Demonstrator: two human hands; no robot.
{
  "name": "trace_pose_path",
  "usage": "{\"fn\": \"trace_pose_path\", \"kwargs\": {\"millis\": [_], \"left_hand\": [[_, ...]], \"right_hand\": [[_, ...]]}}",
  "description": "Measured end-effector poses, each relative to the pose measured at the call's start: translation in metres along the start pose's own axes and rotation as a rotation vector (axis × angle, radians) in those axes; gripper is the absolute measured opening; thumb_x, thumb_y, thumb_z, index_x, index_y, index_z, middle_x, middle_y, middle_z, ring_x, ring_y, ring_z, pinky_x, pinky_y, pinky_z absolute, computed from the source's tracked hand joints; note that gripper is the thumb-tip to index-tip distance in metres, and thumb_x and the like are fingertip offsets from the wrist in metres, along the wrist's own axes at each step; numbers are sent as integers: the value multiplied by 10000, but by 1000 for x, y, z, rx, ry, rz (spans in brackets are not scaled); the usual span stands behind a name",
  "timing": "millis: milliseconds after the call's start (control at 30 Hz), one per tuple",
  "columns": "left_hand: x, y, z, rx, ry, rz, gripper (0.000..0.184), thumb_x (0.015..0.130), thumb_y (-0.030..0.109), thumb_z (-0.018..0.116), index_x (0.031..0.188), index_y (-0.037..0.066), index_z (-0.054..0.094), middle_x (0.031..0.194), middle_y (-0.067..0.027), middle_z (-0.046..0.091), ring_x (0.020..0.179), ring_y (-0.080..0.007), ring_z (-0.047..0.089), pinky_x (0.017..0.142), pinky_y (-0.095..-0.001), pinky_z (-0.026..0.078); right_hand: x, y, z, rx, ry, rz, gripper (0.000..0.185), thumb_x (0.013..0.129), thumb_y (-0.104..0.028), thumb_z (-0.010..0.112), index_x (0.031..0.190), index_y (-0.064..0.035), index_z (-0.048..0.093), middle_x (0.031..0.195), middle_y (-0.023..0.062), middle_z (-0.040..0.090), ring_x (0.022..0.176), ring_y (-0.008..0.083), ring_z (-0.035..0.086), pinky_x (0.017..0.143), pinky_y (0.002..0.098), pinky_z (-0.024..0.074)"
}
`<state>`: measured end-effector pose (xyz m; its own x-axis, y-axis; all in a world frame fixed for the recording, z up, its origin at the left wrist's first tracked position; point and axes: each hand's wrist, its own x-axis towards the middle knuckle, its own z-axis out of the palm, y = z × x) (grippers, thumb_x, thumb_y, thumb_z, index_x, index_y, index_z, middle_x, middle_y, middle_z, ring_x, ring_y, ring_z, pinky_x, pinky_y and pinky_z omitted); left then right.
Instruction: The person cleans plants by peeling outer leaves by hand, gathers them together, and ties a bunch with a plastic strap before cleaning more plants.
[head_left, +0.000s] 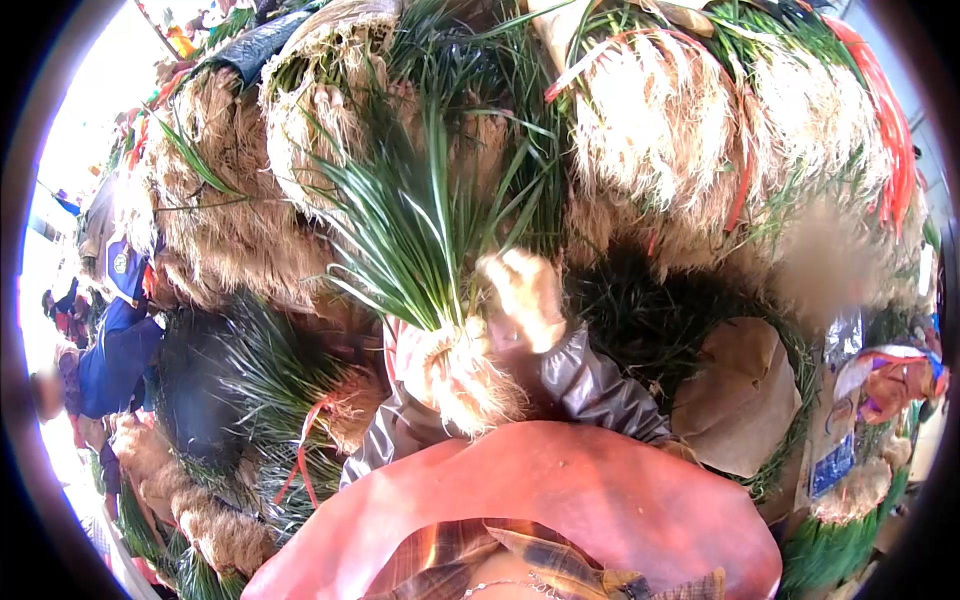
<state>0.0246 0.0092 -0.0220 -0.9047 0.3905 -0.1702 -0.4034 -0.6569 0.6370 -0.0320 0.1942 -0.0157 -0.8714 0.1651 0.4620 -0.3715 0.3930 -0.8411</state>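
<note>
A bunch of chive-like greens [430,290] stands in front of my chest, its long narrow leaves pointing up and its pale, stringy roots hanging down. My left hand [396,345] is behind the bunch at the stems and mostly hidden; it seems closed round them. On the right side of the stems, my right hand [525,300] is overexposed and blurred. Its fingers look curled in by the leaves, and what they hold, if anything, does not show. Shiny dark sleeves cover both forearms, and a reddish apron [560,480] spreads below.
Large root-out bundles [650,120] are stacked ahead, some bound with red ribbon [880,120]. Another tied bunch [350,405] lies left, beside loose greens. A brown sheet [740,400] rests on greens at right. A person in blue [115,340] is at far left.
</note>
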Motion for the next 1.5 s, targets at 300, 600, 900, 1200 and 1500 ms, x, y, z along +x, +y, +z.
{"fn": "trace_pose_path", "kwargs": {"millis": [300, 600, 900, 1200, 1500], "left_hand": [[-2, 20, 5, -255, -81, -57, 550, 789, 53, 664, 1288, -27, 447, 973, -192, 588, 824, -239, 576, 684, -328, 530], [-6, 31, 16, -304, -157, -123, 488, 772, 82, 690, 1201, -18, 478, 939, -186, 590, 786, -270, 608, 660, -346, 551], [14, 38, 24, 240, -15, -70, 373, 798, 83, 637, 1138, -36, 541, 833, -153, 660, 660, -254, 669, 586, -347, 584], [13, 29, 16, 56, -75, -86, 415, 779, 58, 649, 1159, -49, 521, 1019, -218, 642, 845, -322, 677, 715, -391, 594], [10, 18, 27, 354, -68, 103, 347, 759, 62, 690, 1062, -58, 571, 850, -165, 656, 678, -262, 670, 613, -356, 592]], "right_hand": [[-7, 36, -75, -605, -71, 401, 447, 910, -460, 615, 1043, -46, 718, 786, 97, 713, 601, 191, 649, 557, 307, 498], [43, 60, 14, -476, -77, 187, 316, 847, -298, 706, 988, -15, 696, 787, 87, 683, 653, 166, 624, 611, 341, 501], [13, -10, -47, 401, -504, 497, 304, 911, -274, 674, 1059, -12, 715, 854, 65, 715, 772, 149, 665, 731, 283, 547], [17, 30, -75, -643, 79, 261, 240, 917, -300, 631, 1016, -93, 701, 825, 112, 712, 710, 282, 677, 648, 391, 514], [1, -18, -31, -257, -414, 194, 403, 933, -437, 581, 1019, -68, 717, 860, 194, 691, 773, 345, 671, 686, 399, 529]]}}
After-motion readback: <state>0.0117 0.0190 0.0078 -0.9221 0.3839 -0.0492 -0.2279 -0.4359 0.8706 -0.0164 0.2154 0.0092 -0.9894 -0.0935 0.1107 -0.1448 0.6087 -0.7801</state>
